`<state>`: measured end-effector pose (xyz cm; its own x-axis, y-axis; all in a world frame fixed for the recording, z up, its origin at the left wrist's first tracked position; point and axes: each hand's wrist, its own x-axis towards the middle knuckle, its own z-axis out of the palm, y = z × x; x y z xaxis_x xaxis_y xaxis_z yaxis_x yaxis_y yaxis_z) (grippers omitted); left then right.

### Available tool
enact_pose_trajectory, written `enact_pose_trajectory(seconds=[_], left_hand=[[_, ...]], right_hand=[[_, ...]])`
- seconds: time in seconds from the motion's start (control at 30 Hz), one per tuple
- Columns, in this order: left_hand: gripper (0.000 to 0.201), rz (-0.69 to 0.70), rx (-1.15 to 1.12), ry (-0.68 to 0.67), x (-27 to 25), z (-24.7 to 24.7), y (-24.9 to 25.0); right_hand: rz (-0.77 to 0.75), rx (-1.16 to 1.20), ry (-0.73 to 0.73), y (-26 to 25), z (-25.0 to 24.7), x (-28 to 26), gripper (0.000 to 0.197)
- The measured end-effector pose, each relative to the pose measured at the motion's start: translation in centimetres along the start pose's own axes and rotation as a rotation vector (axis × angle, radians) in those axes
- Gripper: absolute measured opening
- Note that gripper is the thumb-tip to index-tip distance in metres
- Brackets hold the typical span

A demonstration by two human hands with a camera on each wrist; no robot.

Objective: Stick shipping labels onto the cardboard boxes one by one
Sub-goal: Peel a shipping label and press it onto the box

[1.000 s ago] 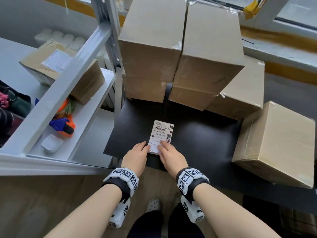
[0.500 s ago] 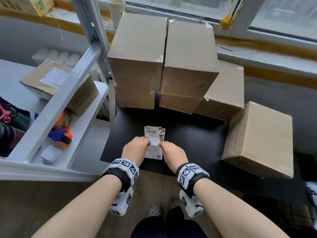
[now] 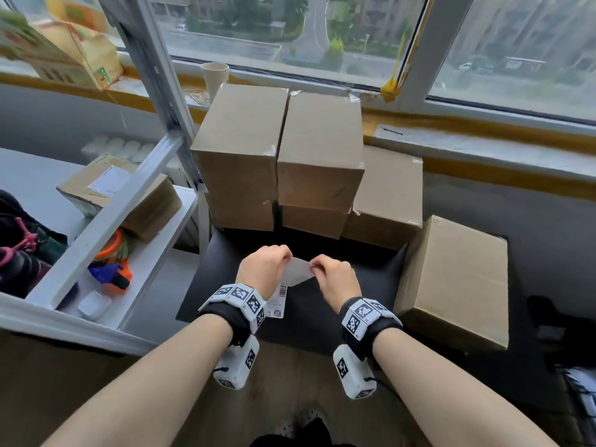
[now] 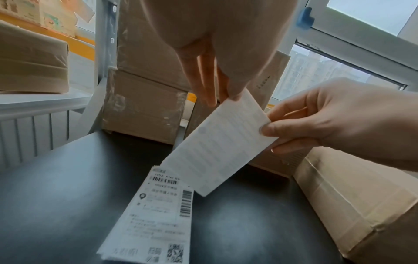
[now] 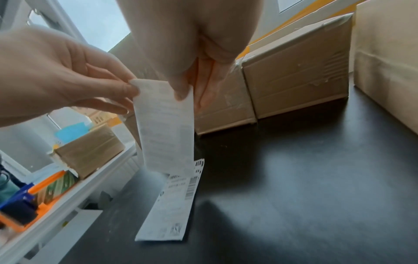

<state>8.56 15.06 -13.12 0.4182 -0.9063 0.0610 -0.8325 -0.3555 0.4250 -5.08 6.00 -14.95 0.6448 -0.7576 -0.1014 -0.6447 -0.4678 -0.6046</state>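
Note:
Both hands hold one white shipping label [image 3: 298,272] up above the black table [image 3: 364,269]. My left hand [image 3: 267,269] pinches its left top corner and my right hand [image 3: 332,275] pinches its right top corner. The left wrist view shows the label [image 4: 222,141] hanging slanted, its blank back toward the camera. In the right wrist view the same label [image 5: 166,125] hangs down. A small stack of printed labels [image 4: 153,219] lies flat on the table below it. Plain cardboard boxes [image 3: 280,156] stand stacked behind the hands.
One more box [image 3: 458,285] sits at the table's right edge. A white shelf rack [image 3: 96,227] on the left holds a labelled box [image 3: 119,195] and an orange tape dispenser [image 3: 111,269]. A paper cup [image 3: 215,79] stands on the window sill.
The hands have lifted the top label off the stack on the table and raised it, so its back now faces up. The head view has tilted up toward the window.

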Motion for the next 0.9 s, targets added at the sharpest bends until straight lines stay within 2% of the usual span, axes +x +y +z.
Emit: enact_pose_trajectory(seconds=[0.17, 0.37, 0.5, 0.63, 0.77, 0.9], left_hand=[[0.018, -0.073, -0.056, 0.004, 0.9, -1.0, 2.5], [0.014, -0.163, -0.124, 0.009, 2.3, -1.5, 4.0], [0.013, -0.234, -0.120, -0.048, 3.1, -2.0, 4.4], [0.015, -0.243, -0.084, -0.099, 3.6, -2.5, 4.3], [0.015, -0.205, -0.101, -0.097, 4.1, -2.9, 4.3], [0.012, -0.156, -0.165, -0.095, 4.7, -3.1, 3.9]], right_hand=[[0.008, 0.154, 0.060, 1.0, -2.6, 0.7, 0.013], [0.045, 0.393, 0.065, 2.3, -4.5, 2.1, 0.007], [0.101, 0.573, 0.068, 2.5, -5.8, 2.6, 0.007], [0.186, 0.719, 0.052, 2.9, -6.6, 2.8, 0.006], [0.209, 0.730, 0.067, 2.9, -7.1, 2.7, 0.004], [0.171, 0.627, 0.082, 2.3, -6.9, 2.8, 0.017]])
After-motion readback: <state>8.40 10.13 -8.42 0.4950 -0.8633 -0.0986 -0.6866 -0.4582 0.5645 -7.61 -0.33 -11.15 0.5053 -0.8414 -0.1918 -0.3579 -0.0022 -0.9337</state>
